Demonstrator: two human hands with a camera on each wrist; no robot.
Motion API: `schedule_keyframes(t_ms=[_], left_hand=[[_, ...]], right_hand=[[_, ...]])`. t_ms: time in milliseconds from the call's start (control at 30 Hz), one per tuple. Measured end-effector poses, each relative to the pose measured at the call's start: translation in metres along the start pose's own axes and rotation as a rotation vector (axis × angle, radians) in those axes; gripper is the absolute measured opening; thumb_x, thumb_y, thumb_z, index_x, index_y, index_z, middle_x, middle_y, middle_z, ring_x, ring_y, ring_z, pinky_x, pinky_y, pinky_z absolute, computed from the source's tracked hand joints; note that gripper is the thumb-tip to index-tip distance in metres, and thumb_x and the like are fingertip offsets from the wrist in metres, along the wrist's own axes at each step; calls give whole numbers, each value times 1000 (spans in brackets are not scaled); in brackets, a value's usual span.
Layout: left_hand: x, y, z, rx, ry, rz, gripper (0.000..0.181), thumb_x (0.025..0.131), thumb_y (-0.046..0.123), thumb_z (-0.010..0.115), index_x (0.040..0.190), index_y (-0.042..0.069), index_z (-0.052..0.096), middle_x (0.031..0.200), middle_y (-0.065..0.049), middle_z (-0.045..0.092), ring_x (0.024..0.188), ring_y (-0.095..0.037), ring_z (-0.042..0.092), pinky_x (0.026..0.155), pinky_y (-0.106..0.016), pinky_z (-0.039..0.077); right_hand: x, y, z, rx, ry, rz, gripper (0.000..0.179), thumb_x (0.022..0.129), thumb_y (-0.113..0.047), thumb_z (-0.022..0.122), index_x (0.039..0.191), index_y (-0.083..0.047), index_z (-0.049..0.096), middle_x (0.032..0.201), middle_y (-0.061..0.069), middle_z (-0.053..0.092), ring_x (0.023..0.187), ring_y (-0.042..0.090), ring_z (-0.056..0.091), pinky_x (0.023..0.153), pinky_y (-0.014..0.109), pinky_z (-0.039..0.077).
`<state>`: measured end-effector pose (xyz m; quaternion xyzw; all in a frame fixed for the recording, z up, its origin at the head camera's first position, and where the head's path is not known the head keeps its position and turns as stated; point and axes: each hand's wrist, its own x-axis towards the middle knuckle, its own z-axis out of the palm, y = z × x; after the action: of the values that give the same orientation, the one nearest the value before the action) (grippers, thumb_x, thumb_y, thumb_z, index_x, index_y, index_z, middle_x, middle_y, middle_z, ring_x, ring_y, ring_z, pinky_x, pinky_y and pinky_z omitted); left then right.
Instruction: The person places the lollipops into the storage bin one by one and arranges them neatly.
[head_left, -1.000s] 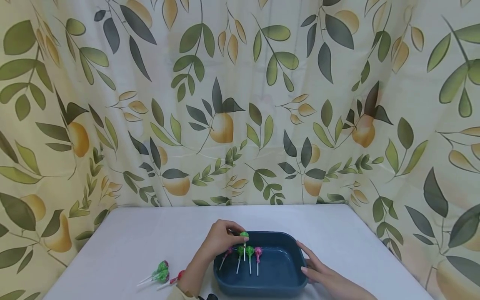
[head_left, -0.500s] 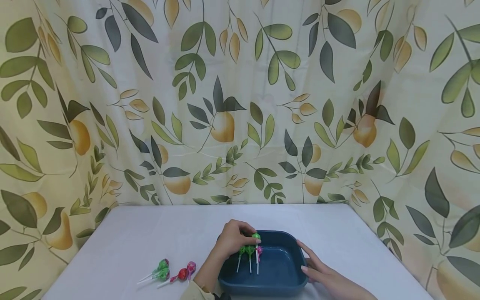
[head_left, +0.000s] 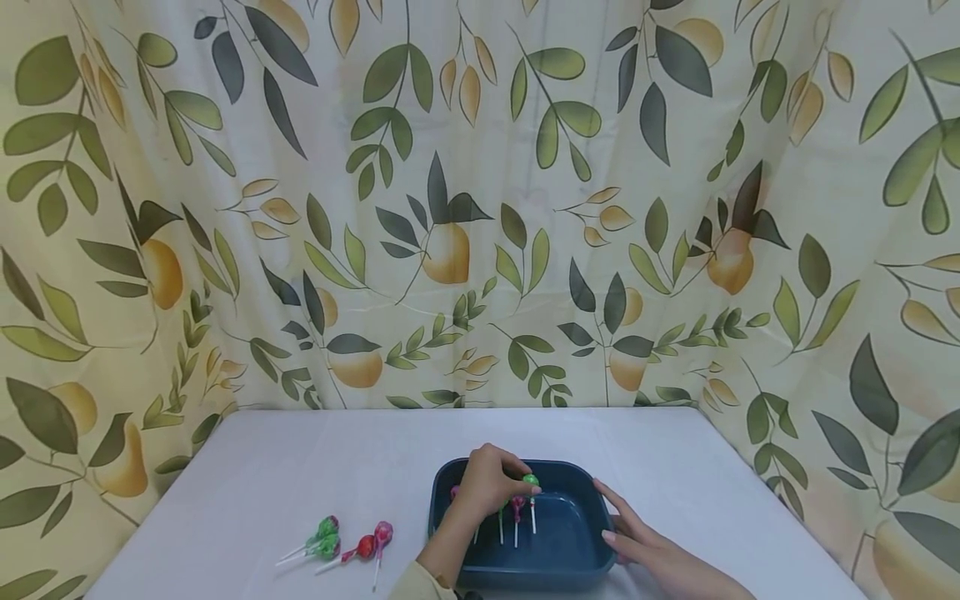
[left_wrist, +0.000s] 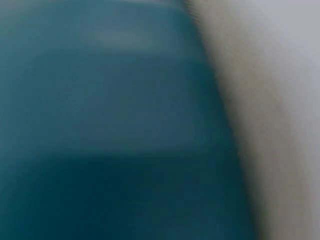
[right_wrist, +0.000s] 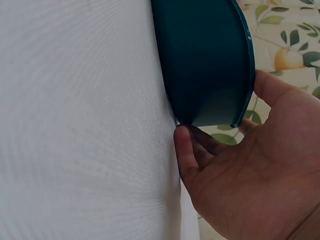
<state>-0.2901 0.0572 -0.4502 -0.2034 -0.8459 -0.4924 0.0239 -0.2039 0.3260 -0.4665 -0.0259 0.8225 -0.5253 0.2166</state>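
Note:
My left hand reaches over the dark blue tray and pinches a green lollipop by its wrapped head, its white stick hanging down inside. A pink lollipop lies in the tray just left of it. Other lollipops there are partly covered by the left hand and forearm. At the tray's right end, my right hand rests its spread fingers and thumb against the wall. In the right wrist view, fingertips of the right hand touch the tray near its rim and base.
On the white table, left of the tray, lie green lollipops, a red lollipop and a pink-purple lollipop. A leaf-and-fruit patterned curtain hangs behind and at both sides. The left wrist view is blurred, mostly blue tray surface.
My left hand has moved right across the tray with the green lollipop, past the pink one. The pink-purple lollipop on the table has come out from behind the forearm. The right hand stays put.

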Motion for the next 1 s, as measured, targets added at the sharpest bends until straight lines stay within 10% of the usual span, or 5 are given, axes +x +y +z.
schedule_keyframes(t_ms=[667, 1000], left_hand=[[5, 19, 22, 285, 66, -70, 19, 70, 22, 98, 80, 17, 83, 74, 10, 72, 73, -11, 67, 67, -39, 52], [5, 8, 23, 239, 47, -103, 21, 70, 21, 98, 81, 14, 82, 66, 10, 69, 51, -6, 57, 61, -35, 50]], right_hand=[[0, 1, 2, 2, 12, 14, 76, 110, -49, 43, 167, -24, 0, 157, 41, 21, 128, 59, 47, 98, 85, 20], [-6, -2, 1, 19, 8, 28, 75, 109, -52, 44, 167, -27, 3, 159, 39, 21, 133, 59, 42, 97, 85, 19]])
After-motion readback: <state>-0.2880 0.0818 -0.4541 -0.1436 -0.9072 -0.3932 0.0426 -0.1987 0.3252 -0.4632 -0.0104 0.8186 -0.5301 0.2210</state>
